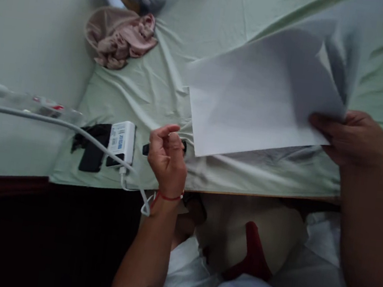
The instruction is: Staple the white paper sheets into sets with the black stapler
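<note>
Your right hand [361, 137] is pinching the white, rectangular paper sheets [254, 95] at one end; their long axis runs leftward over wrinkled pale-green cloth [216, 10], toward your half-curled left hand [168, 161], grip unclear.

In dim light I face a surface [222, 16] draped in rumpled pale green, with a pale wall [29, 37] to the left, a dark reddish strip [2, 188] at its near edge, and deep shadow [40, 241] near left.
</note>
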Demonstrator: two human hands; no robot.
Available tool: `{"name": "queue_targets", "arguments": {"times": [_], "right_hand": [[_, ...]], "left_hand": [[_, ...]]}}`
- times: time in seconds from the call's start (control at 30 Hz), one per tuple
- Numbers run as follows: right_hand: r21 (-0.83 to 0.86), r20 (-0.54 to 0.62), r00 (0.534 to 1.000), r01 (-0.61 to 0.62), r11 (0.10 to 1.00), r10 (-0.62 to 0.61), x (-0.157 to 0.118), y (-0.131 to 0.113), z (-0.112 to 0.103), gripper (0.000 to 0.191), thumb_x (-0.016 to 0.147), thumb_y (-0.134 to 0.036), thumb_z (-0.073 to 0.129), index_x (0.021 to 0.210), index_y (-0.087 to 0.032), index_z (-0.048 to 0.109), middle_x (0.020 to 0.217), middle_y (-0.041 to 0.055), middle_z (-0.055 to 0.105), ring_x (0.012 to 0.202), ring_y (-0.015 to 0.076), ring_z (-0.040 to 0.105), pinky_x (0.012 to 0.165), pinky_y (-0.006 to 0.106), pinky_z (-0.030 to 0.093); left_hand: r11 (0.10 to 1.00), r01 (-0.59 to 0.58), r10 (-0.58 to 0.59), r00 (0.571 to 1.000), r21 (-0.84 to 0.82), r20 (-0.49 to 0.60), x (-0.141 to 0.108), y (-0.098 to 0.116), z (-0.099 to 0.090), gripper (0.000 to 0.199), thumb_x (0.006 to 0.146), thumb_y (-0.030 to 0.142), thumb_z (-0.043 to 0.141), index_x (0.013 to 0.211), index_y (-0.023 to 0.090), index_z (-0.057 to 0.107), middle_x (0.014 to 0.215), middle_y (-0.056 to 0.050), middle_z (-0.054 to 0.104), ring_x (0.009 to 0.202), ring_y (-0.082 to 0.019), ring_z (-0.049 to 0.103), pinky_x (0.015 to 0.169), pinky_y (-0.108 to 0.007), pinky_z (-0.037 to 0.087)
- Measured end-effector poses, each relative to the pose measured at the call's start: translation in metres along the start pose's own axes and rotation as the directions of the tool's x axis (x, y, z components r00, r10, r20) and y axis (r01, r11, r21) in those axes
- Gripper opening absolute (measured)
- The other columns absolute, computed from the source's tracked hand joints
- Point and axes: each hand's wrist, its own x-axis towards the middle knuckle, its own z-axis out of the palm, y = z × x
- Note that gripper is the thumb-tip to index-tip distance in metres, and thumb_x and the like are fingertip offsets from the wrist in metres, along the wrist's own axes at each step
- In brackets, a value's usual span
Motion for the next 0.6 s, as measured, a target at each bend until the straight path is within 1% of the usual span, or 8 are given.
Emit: {"name": "queue_targets", "arguments": {"times": [0.07,0.1,0.17,0.23,0.33,0.43,0.53,0.6], "right_hand": [[0.018,0.004,0.999,0.053,0.998,-0.053,0.001,-0.001,-0.009,0.032,0.060,-0.016,0.097,0.060,-0.020,0.066,0.068,0.0000,0.066,0.061,0.0107,0.056,0.054,0.026,0.049],[0.025,0.015,0.997,0.076,0.997,-0.077,0.002,0.000,-0.013,0.032,0.058,-0.017,0.098,0.060,-0.020,0.066,0.070,0.0006,0.067,0.063,0.0111,0.057,0.056,0.027,0.050],[0.039,0.046,0.994,0.101,0.994,-0.102,0.004,0.002,-0.021,0.034,0.056,-0.019,0.099,0.060,-0.019,0.065,0.071,0.0012,0.068,0.065,0.0116,0.059,0.059,0.028,0.052],[0.048,0.079,0.988,0.128,0.991,-0.131,0.006,0.006,-0.027,0.033,0.058,-0.019,0.099,0.060,-0.019,0.066,0.071,0.0003,0.068,0.065,0.0113,0.058,0.060,0.027,0.051],[0.020,0.110,0.969,0.222,0.975,-0.223,0.012,0.014,-0.033,0.021,0.067,-0.023,0.095,0.070,-0.019,0.074,0.075,-0.0011,0.069,0.067,0.0098,0.058,0.062,0.024,0.049],[-0.037,0.092,0.962,0.262,0.964,-0.258,0.017,0.019,-0.035,0.017,0.073,-0.029,0.092,0.076,-0.018,0.079,0.076,-0.0016,0.070,0.065,0.0084,0.056,0.060,0.023,0.046],[-0.031,0.071,0.961,0.271,0.962,-0.268,0.019,0.019,-0.034,0.027,0.070,-0.034,0.094,0.067,-0.018,0.072,0.068,-0.0038,0.063,0.059,0.0067,0.050,0.053,0.021,0.041],[-0.020,0.042,0.955,0.296,0.955,-0.295,0.020,0.017,-0.034,0.031,0.069,-0.035,0.095,0.065,-0.018,0.069,0.065,-0.0052,0.059,0.057,0.0057,0.045,0.050,0.020,0.037]], "left_hand": [[0.987,0.017,-0.018,1.000,-0.160,-0.004,-0.005,0.001,0.013,0.040,0.097,0.063,0.070,0.110,0.024,0.067,0.096,-0.002,0.069,0.064,-0.011,0.053,0.051,-0.025,0.040],[0.971,0.054,-0.051,0.999,-0.233,0.020,-0.005,0.001,0.018,0.042,0.094,0.063,0.074,0.108,0.025,0.068,0.094,-0.002,0.069,0.060,-0.010,0.050,0.048,-0.025,0.036],[0.930,0.177,-0.144,0.982,-0.323,0.125,-0.005,-0.002,0.028,0.044,0.085,0.060,0.085,0.105,0.025,0.070,0.090,0.000,0.070,0.060,-0.010,0.052,0.049,-0.024,0.038],[0.911,0.253,-0.193,0.959,-0.325,0.206,-0.003,-0.008,0.036,0.042,0.077,0.051,0.094,0.099,0.023,0.073,0.084,0.001,0.069,0.065,-0.011,0.058,0.057,-0.024,0.045],[0.932,0.256,-0.201,0.954,-0.255,0.224,0.000,-0.022,0.047,0.038,0.072,0.045,0.097,0.087,0.020,0.073,0.079,0.002,0.070,0.068,-0.012,0.061,0.064,-0.023,0.049],[0.943,0.259,-0.223,0.958,-0.208,0.181,0.002,-0.035,0.056,0.045,0.070,0.051,0.098,0.077,0.018,0.068,0.070,0.004,0.065,0.061,-0.009,0.056,0.056,-0.021,0.044],[0.926,0.290,-0.258,0.953,-0.241,0.155,0.005,-0.040,0.062,0.053,0.072,0.054,0.097,0.066,0.019,0.057,0.061,0.006,0.054,0.055,-0.007,0.047,0.051,-0.020,0.038],[0.904,0.309,-0.268,0.948,-0.296,0.171,0.006,-0.039,0.063,0.051,0.076,0.051,0.095,0.067,0.020,0.057,0.062,0.006,0.054,0.055,-0.007,0.048,0.051,-0.019,0.040]]}}
